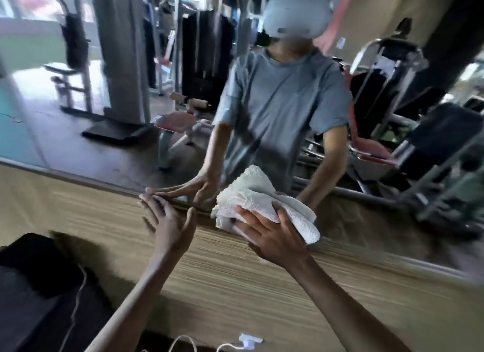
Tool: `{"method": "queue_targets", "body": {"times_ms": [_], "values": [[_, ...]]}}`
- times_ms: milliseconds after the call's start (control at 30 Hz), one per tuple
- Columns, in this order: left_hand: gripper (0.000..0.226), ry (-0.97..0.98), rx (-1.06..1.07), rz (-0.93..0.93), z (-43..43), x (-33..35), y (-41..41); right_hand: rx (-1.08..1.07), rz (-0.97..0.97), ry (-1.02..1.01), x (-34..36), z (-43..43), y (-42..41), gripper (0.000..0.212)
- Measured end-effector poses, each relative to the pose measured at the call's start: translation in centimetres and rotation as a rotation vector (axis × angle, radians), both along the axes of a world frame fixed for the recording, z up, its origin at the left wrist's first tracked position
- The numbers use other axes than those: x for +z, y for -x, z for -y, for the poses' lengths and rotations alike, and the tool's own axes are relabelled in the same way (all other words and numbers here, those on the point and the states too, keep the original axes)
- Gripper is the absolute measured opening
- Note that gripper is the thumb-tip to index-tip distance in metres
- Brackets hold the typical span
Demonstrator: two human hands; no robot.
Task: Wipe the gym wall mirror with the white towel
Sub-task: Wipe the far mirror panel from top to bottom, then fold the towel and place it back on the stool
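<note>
The right hand (269,233) grips a bunched white towel (262,199), fingers curled over its folds, holding it against the bottom edge of the mirror (104,102) where the glass meets the wooden panel (222,273). Just beside it, the left hand (170,220) is spread, its straight fingertips touching the mirror's lower edge. A small sign (340,42) reflected among the gym machines (387,63) is too blurred to read.

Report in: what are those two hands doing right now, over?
Right grip holds towel at mirror's lower edge. Left grip open, fingertips on the frame. Nothing seen in the way.
</note>
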State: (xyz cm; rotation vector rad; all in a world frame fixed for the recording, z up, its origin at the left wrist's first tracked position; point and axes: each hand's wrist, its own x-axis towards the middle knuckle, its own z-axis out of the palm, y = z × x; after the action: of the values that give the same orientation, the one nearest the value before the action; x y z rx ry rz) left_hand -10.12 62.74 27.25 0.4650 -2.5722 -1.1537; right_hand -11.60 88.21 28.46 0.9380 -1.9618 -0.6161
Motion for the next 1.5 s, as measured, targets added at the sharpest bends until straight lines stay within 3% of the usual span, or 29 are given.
{"method": "queue_targets", "body": {"times_ms": [267,400,500,600,667,833,967,1100,1233,1367,1500], "values": [[0.112,-0.035,-0.096,-0.137,-17.4,-2.9,-1.9,-0.288,-0.161,0.479,-1.4,-19.7,-4.3,0.051],[0.105,-0.115,-0.089,-0.154,-23.5,-3.0,-2.5,-0.440,-0.146,1.070,-2.0,-27.1,-5.9,0.051],[0.100,-0.178,-0.042,-0.115,-26.6,-2.5,-2.1,-0.443,-0.286,1.456,-1.3,-32.3,-6.0,0.054],[0.097,-0.212,0.002,-0.133,-28.2,-1.9,-2.3,-0.442,-0.411,1.733,0.2,-34.2,-5.9,0.057],[0.097,-0.209,0.021,-0.148,-28.4,-1.6,-2.5,-0.443,-0.419,1.808,0.5,-33.6,-5.8,0.058],[0.098,-0.217,0.019,-0.132,-27.9,-1.1,-2.8,-0.398,-0.404,1.914,1.3,-32.4,-6.2,0.060],[0.098,-0.186,-0.115,-0.218,-26.4,-1.8,-4.3,-0.163,-0.237,1.879,0.6,-26.6,-8.5,0.055],[0.083,-0.135,-0.224,-0.305,-23.2,-3.6,-7.2,0.059,0.130,1.685,-2.2,-17.4,-11.4,0.047],[0.064,-0.091,-0.143,-0.250,-17.7,-4.1,-11.6,0.205,0.535,1.528,-4.4,-10.2,-12.7,0.044],[0.064,0.013,0.082,-0.057,-10.3,-5.4,-17.9,0.313,0.979,1.258,-6.6,-4.6,-11.6,0.046],[0.054,-0.002,0.401,0.143,-3.2,-7.6,-25.9,0.425,1.414,1.027,-9.5,3.9,-11.7,0.050]]}}
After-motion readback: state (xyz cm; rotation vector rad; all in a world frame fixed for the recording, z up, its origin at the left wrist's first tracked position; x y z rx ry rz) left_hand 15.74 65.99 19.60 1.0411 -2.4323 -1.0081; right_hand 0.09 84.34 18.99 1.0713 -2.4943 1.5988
